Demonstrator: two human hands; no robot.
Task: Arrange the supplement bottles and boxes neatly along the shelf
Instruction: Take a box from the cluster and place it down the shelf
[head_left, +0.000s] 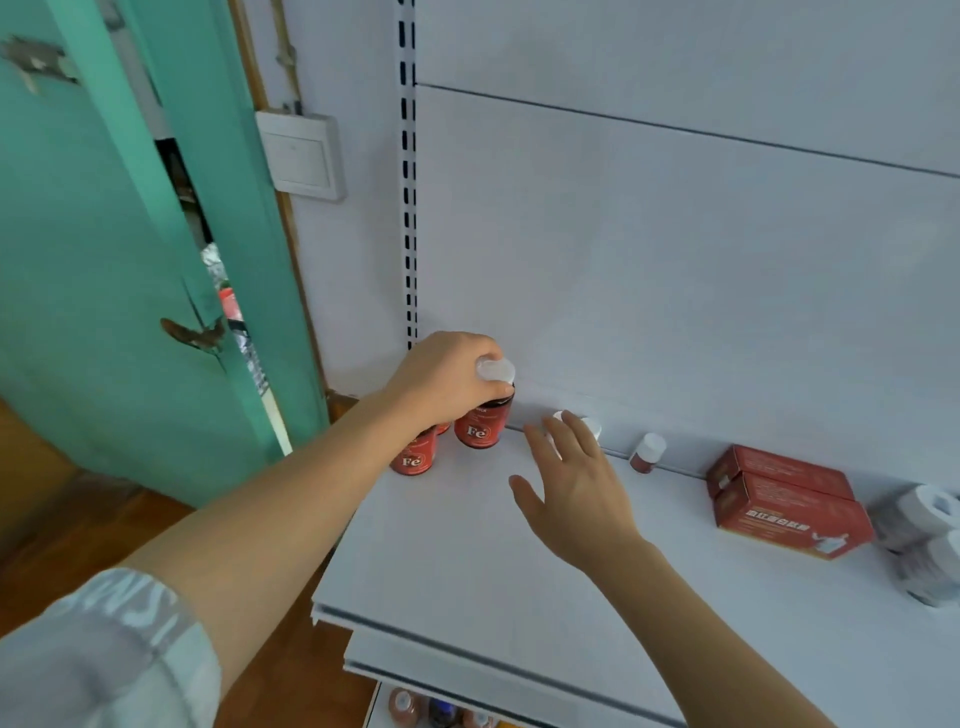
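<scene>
Fingers of the left hand (441, 382) curled round the white cap of a red "Fe" bottle (484, 418), bottle upright at the left end of the shelf (467, 551), close to the back panel. Fingers of the right hand (574, 483) spread and straight, holding nothing, reaching toward a small white-capped bottle (592, 428) partly hidden behind them.

Just beside the held bottle, a second "Fe" bottle (414, 457) already standing — a third barely visible behind it. Further right, a small red bottle (647, 453) alone by the back edge, then two red boxes (779, 499) stacked askew, white-topped bottles (924, 540) at the far right edge.

Early going, by the look of it: only the left cluster grouped — the rest scattered, still to be lined up.

Legible: "Fe" on two labels. Box lettering too blurred to read.
</scene>
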